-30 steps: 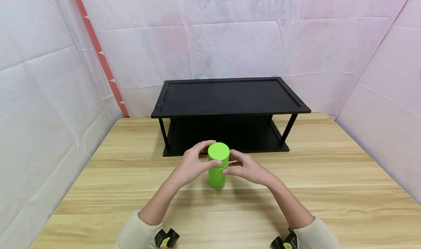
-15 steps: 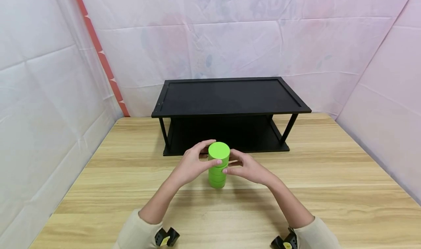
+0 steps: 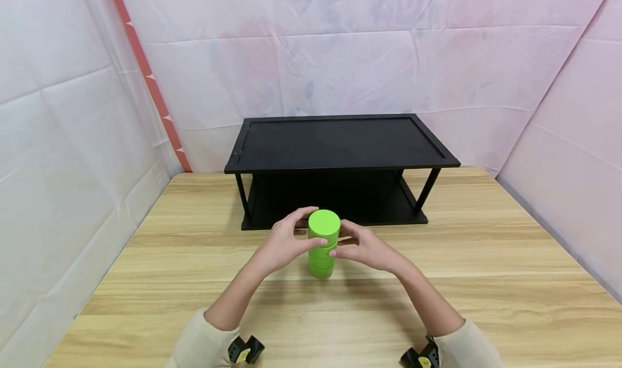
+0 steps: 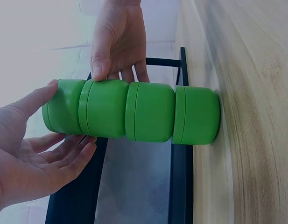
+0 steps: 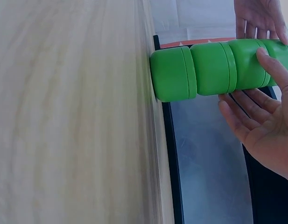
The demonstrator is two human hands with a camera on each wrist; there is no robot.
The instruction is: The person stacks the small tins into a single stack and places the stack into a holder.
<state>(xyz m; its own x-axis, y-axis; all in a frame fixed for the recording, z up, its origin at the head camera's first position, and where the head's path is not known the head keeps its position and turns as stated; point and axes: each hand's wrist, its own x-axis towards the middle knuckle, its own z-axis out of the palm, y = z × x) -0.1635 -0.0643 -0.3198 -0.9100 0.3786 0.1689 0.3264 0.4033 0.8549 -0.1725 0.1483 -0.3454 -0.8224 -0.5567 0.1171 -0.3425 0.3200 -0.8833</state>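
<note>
Steadying the green stack [image 4: 130, 112] of four jars seems the step in hand; the left hand [image 3: 284, 244] holds the top jar [image 3: 324, 222], the right hand [image 3: 366, 247] the second jar [image 4: 107, 109]; the stack stands on the tabletop [image 3: 320, 319] before the black rack [image 3: 340, 141], long axis vertical, lids [image 4: 180, 116] uppermost; the next move calls for even pressure.

Four green pots [image 4: 151, 112] make a stack on the wooden table [image 4: 258, 112]. The left hand [image 4: 29, 168] holds the top pot [image 4: 66, 107]; the right hand [image 4: 121, 39] holds the next pot [image 4: 106, 109].
</note>
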